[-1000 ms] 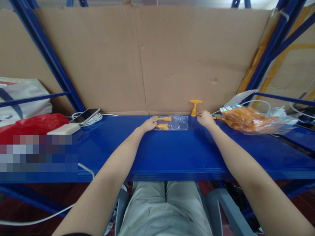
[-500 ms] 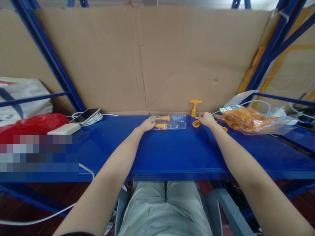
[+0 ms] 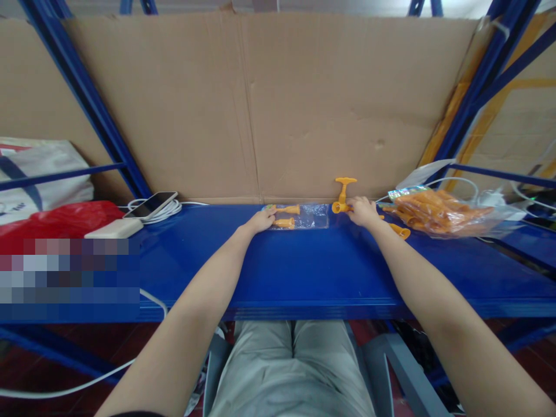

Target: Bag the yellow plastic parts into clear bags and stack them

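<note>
My left hand (image 3: 261, 220) is closed over the left end of a flat clear plastic bag (image 3: 316, 216). Two yellow-orange plastic pieces with flared ends lie at that bag, an upper piece (image 3: 290, 209) and a lower piece (image 3: 285, 222), their left parts under my fingers. To the right, my right hand (image 3: 363, 212) grips a yellow plastic piece with a round hollow end (image 3: 339, 207), which faces left. Just behind it, a T-shaped yellow piece (image 3: 346, 185) stands upright by the cardboard. Another flared yellow piece (image 3: 400, 231) lies beside my right wrist, partly hidden.
A clear bag full of orange pieces (image 3: 443, 211) lies at the right, near white cables. At the left are a phone (image 3: 152, 204) on a coiled white cable, a white block (image 3: 113, 228) and a red bag (image 3: 78, 215). Cardboard (image 3: 252, 104) walls the back of the blue shelf (image 3: 304, 266).
My right hand has shifted slightly left, and the hollow end of its piece has moved left and back, in front of the upright T-shaped piece. My left hand has stayed in place.
</note>
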{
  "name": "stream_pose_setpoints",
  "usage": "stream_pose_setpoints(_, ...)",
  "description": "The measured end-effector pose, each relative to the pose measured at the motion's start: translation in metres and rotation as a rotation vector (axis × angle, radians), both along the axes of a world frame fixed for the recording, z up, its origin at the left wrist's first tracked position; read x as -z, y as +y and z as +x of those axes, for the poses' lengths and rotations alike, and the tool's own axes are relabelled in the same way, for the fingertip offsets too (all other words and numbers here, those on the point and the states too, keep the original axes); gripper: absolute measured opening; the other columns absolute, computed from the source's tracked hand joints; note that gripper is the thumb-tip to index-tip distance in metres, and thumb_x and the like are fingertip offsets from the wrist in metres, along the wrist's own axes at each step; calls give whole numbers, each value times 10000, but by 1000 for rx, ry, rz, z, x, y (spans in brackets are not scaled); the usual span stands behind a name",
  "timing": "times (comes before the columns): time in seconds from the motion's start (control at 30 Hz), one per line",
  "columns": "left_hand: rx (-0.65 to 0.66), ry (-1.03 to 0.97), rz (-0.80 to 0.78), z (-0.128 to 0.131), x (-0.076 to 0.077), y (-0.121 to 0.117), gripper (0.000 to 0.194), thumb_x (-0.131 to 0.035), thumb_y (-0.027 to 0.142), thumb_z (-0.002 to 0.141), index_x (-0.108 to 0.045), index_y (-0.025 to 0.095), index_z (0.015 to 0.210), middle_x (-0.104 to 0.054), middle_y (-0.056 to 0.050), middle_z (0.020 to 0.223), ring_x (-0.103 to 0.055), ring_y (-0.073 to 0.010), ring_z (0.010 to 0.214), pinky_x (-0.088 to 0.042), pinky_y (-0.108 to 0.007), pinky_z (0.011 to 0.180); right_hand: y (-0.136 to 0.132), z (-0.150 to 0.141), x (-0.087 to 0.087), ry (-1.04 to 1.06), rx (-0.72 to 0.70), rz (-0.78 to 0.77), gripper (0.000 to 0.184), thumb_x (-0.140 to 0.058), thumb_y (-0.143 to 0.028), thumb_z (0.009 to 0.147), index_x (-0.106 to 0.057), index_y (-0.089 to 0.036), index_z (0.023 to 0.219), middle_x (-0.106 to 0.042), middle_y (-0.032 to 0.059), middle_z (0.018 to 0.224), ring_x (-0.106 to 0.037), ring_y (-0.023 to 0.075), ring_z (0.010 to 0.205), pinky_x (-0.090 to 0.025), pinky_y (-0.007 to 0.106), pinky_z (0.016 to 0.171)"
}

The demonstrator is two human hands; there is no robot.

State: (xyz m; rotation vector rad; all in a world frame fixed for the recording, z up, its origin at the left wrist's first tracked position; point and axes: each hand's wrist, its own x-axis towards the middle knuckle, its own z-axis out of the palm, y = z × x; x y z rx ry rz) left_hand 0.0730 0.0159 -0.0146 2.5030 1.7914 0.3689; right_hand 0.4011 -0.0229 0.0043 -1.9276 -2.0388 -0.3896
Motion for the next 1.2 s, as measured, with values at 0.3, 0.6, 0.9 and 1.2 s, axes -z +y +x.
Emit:
stream_pose_setpoints(0.3,-9,2,-18,2,-9,-8,507,-388,222,881,-584,195,1347,-551,-1,1417,-486,-191,1327,-336,-242,1121,-8,-31,-10,-48,-166,-60,327,-511,-226,891,-673,-203,1173,-683,123,1192,-555,291,1178,-347,462,979)
stream_pose_setpoints(0.6,-82,36,86,19,-13,-18,493,-309,418,950,-553,303,1363,-590,-84,1324,-490,-297,1283,-398,-474,1048,-12,-52,-8,-94,-229,-139,292,-531,-274,883,-687,-222,1125,-732,81,1101,-634,264,1080,-376,392,919)
stream_pose_setpoints(0.9,-76,-5,31,21,0,-10,523,-266,487,959,-548,302,1359,-387,-86,1516,-321,-289,1409,-262,-486,1139,-17,-61,-10,-79,-142,-101,251,-528,-307,890,-679,-189,1052,-749,86,972,-671,250,980,-396,328,839)
stream_pose_setpoints(1.2,28,-36,32,18,2,-3,445,-292,413,973,-617,252,1231,-533,-52,1413,-409,-229,1354,-311,-414,1126,-21,-72,-9,-54,-174,-71,233,-542,-282,901,-694,-170,1037,-753,113,965,-688,243,943,-426,308,806)
